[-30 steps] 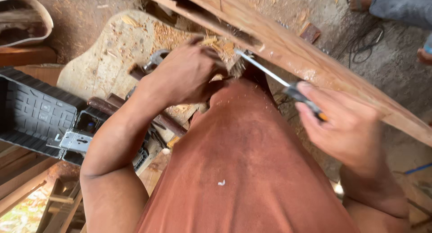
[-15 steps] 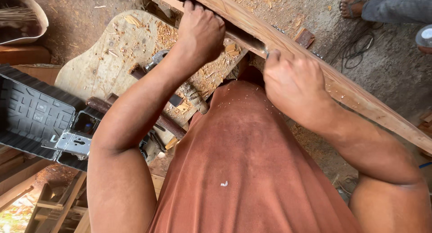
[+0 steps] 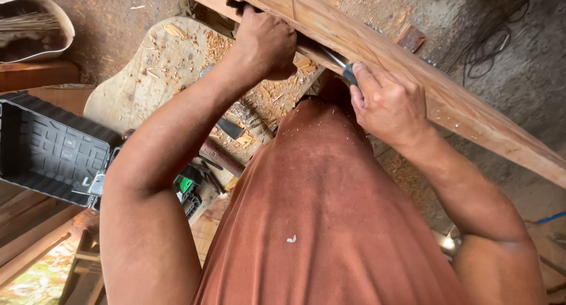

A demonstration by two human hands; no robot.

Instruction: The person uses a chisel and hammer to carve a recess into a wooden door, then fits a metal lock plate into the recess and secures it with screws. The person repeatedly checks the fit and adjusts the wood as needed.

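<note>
Chisel (image 3: pixel 333 58) sits just above centre of the frame, its dark handle clenched in my right hand (image 3: pixel 386 101) and its pale metal shaft running up and to the left, long axis slanted along the underside of the plank (image 3: pixel 413 63). The tip is hidden where it meets the wood beside my left hand (image 3: pixel 266 43), so I cannot tell how far in it goes. Nearest to me, my rust-coloured shirt (image 3: pixel 330 222) fills the lower middle of the frame, flecked with chips. My right fist is closed tight round the handle, knuckles up, touching the plank's lower edge. My left hand is clamped over the plank's near edge at upper centre, fingers curled over the wood. The plank itself crosses the frame from top centre down to the right edge. At left, lower down, lies an open black tool case (image 3: pixel 47 152), and beyond my left forearm a pale wooden board (image 3: pixel 153 69) strewn with shavings (image 3: pixel 268 99).
</note>
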